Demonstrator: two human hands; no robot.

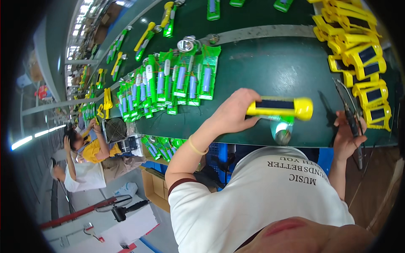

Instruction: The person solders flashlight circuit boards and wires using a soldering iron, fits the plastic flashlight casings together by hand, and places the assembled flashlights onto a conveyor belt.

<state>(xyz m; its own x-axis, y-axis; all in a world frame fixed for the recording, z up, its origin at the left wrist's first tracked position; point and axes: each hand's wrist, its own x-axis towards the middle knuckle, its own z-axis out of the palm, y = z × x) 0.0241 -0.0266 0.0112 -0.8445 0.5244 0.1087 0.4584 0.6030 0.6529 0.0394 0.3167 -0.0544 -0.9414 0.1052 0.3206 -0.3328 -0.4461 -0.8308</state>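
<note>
My left hand (236, 110) is closed round one end of a yellow flashlight housing (303, 109) with a dark solar panel set along it. Just below, a green flashlight half (274, 118) with a round silver reflector (282, 135) lies close to the housing at the table's near edge; whether my fingers also touch it is hidden. To the right, my right hand (349, 135) is wrapped round the dark handle of a soldering iron (351, 118). Its thin metal tip points away from me, toward the far side of the table.
Yellow housings with solar panels (371, 67) pile up along the right edge. Green flashlight halves with blue batteries (181, 80) stand in rows at left on the green table (270, 63). A metal strip (270, 33) crosses the far side. Two people (95, 147) are at left, near a fan (114, 130).
</note>
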